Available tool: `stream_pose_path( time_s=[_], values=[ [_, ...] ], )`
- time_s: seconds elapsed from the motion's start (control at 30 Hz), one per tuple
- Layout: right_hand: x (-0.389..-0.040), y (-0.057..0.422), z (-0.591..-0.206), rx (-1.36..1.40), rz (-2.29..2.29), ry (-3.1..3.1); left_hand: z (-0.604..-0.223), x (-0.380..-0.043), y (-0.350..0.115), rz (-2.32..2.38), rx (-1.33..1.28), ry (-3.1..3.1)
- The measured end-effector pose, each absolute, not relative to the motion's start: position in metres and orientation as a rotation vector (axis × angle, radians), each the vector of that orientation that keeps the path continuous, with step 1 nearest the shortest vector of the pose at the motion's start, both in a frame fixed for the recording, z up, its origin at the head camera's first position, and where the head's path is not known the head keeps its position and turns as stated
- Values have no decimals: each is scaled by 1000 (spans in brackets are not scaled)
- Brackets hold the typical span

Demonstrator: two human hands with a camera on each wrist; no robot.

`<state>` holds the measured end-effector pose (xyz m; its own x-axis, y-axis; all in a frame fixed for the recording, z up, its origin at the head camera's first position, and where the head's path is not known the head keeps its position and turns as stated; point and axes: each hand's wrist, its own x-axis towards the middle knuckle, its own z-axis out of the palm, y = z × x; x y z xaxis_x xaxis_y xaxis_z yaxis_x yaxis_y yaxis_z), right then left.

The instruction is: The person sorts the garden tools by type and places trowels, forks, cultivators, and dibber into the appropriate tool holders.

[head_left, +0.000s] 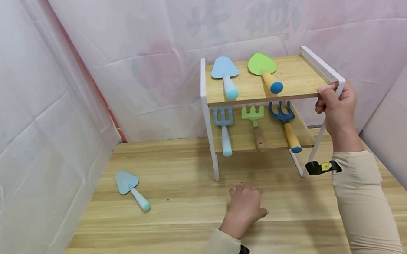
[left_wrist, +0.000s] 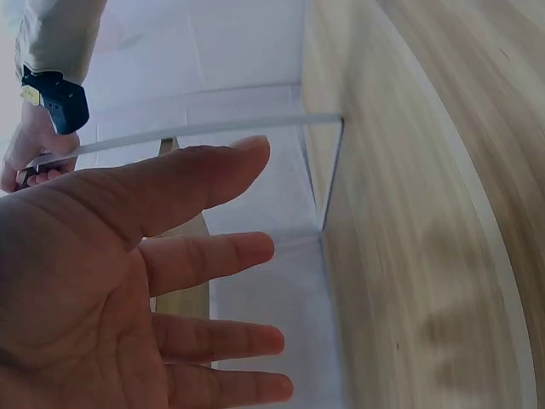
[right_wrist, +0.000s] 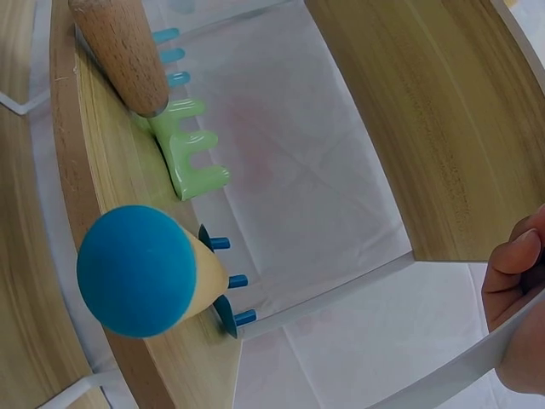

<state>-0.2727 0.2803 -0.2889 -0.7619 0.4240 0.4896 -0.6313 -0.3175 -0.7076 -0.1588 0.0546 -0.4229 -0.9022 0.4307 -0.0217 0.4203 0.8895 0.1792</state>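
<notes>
My right hand (head_left: 340, 108) grips the white metal frame at the front right corner of a two-tier wooden shelf (head_left: 298, 75). Low over the table, in front of the shelf, my left hand (head_left: 245, 206) is held with fingers spread and holds nothing; the left wrist view shows its bare palm. A light blue trowel (head_left: 224, 69) and a green trowel (head_left: 261, 64) lie on the upper board, handles forward. On the lower board are a light blue hand fork (head_left: 226, 141), a green hand fork (right_wrist: 183, 153) with a wooden handle, and a dark blue hand fork (head_left: 290, 133) with a yellow handle.
Another light blue trowel (head_left: 126, 182) lies on the wooden table (head_left: 127, 248), left of the shelf. Pale sheeting (head_left: 152, 99) hangs behind and on both sides, with the right-hand sheet near my right arm. The shelf's white legs (head_left: 216, 169) reach down to the tabletop.
</notes>
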Motion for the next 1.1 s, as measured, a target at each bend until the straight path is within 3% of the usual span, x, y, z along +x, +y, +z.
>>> stream_pose_path(
  time_s=[0.43, 1.1],
  values=[
    [-275, 280, -287, 289, 2106, -1273, -444, -154, 4, 232, 576, 3196],
    [-274, 283, -291, 291, 2104, -1276, -455, -154, -82, 623, -10, 3239]
  ],
)
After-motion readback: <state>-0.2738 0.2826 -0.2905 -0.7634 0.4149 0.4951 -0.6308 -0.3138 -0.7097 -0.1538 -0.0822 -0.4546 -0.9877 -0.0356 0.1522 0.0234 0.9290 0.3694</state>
